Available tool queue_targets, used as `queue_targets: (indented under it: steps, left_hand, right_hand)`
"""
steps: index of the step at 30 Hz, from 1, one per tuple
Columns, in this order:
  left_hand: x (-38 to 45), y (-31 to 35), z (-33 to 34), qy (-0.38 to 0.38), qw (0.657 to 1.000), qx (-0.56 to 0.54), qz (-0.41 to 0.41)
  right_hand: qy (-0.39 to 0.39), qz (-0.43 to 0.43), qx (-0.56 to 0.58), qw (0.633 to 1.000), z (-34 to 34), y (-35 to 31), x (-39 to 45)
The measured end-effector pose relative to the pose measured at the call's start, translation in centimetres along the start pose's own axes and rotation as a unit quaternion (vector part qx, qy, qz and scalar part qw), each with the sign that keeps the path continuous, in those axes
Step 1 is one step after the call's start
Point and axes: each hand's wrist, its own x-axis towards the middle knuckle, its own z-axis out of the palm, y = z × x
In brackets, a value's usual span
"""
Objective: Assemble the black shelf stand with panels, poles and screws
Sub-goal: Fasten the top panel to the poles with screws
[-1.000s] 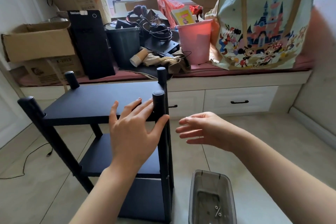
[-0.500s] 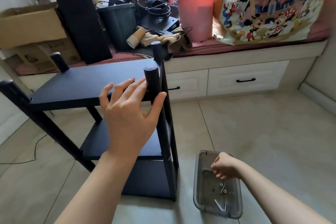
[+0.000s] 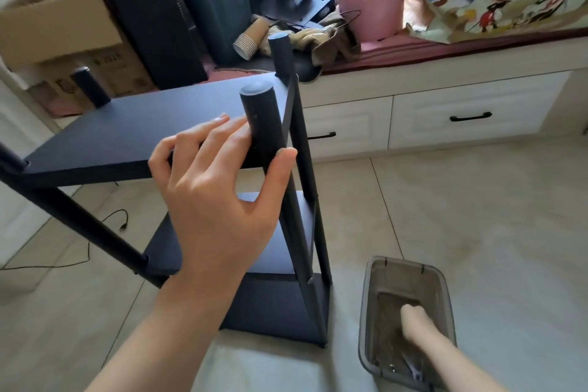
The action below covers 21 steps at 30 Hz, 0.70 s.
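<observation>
Between the thumb and forefinger of the left hand [image 3: 210, 200] stands the near front pole [image 3: 264, 127] of the black shelf stand [image 3: 152, 137], the straight fingers [image 3: 203, 143] lying flat on the top panel [image 3: 133, 130] just left of the pole and the thumb touching its right side. The stand is matte black, upright on the tiled floor [image 3: 445, 216], with three flat panels stacked one above another and round poles whose capped ends rise above the top panel at its corners. Down to the right of those fingers, the right hand [image 3: 416, 325] reaches into a grey plastic tub [image 3: 369, 312]; its fingers point down out of sight, so I cannot tell their state.
</observation>
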Motion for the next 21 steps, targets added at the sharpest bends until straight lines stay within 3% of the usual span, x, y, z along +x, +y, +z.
queue_targets:
  steps: [2,8,16,21]
  left_hand:
    - [0.0,0.0,0.0,0.000,1.000,0.003,-0.003]
    - [-0.1,0.1,0.1,-0.002,1.000,0.002,-0.008]
    - [0.1,0.2,-0.1,-0.010,1.000,0.005,-0.015]
    - [0.3,0.2,-0.3,-0.024,1.000,0.001,-0.015]
  right_hand:
    - [0.032,0.002,0.077,0.996,0.7,0.7,0.5]
    - [0.077,-0.029,0.110,0.990,1.6,1.3,1.1]
    - [0.065,-0.052,0.025,0.996,1.7,1.3,1.2]
    - [0.098,-0.052,-0.015,0.994,1.5,0.6,1.0]
